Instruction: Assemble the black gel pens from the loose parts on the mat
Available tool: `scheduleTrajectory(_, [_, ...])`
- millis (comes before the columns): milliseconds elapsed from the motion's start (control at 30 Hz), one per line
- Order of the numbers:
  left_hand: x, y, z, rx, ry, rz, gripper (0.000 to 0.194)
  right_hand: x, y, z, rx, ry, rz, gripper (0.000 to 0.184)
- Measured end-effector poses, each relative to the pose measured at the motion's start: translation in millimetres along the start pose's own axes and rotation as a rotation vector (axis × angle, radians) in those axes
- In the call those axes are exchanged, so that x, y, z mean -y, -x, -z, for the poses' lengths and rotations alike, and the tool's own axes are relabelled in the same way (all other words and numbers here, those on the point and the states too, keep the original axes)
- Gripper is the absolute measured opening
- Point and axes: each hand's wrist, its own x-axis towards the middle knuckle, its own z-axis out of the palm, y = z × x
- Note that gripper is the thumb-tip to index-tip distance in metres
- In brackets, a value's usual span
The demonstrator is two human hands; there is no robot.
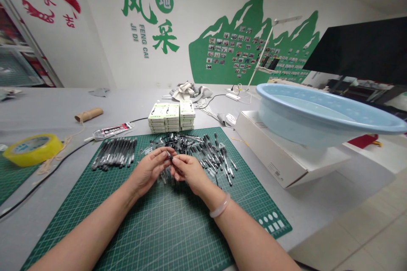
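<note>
My left hand (149,171) and my right hand (190,172) meet over the green cutting mat (165,228), fingertips pinched together. Between them is a small black pen part (170,156), mostly covered by the fingers. Just beyond lies a loose heap of clear pen barrels and black pen pieces (206,152), spread toward the right. Left of my hands, a row of black-and-clear pens (116,152) lies side by side. Small white-and-green boxes (165,112) are stacked behind the heap. A pale bangle (220,206) circles my right wrist.
A light blue basin (286,118) rests on a white box (280,156) at the right. Yellow tape (33,149), a wooden piece with string (89,114) and a glue package (112,130) lie to the left. Crumpled cloth (190,92) and a power strip (233,96) are behind.
</note>
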Motion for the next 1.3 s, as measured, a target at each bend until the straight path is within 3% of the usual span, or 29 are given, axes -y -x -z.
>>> scheduleTrajectory(133, [4, -1, 0.4, -0.046, -0.051, -0.037, 0.018, 0, 0, 0, 0.006, -0.010, -0.010, 0.031])
scheduleTrajectory(367, [1, 1, -0.3, 0.022, 0.015, -0.001, 0.026, 0, -1, 1, 0.021, -0.082, -0.009, 0.033])
scheduleTrajectory(533, [4, 0, -3.1, -0.024, -0.004, -0.007, 0.020, 0, 0, 0, 0.030, -0.068, -0.009, 0.033])
scheduleTrajectory(833, [2, 1, -3.4, 0.010, -0.028, -0.004, 0.022, 0, 0, 3, 0.112, -0.171, -0.040, 0.028])
scheduleTrajectory(967, [-9, -3, 11.6, 0.042, -0.085, -0.044, 0.035, 4, -1, 5, 0.042, -0.213, -0.017, 0.025])
scheduleTrajectory(1100, [-15, -7, 21.7, -0.059, -0.304, -0.066, 0.029, 8, -3, 8, -0.105, -0.358, 0.048, 0.023])
scheduleTrajectory(1167, [-13, -4, 16.2, -0.006, -0.406, -0.028, 0.026, 9, -4, 9, -0.158, -0.431, 0.085, 0.024])
scheduleTrajectory(1300, [1, 5, -7.7, 0.208, -0.527, 0.072, 0.024, 11, -6, 14, -0.182, -0.474, 0.091, 0.023])
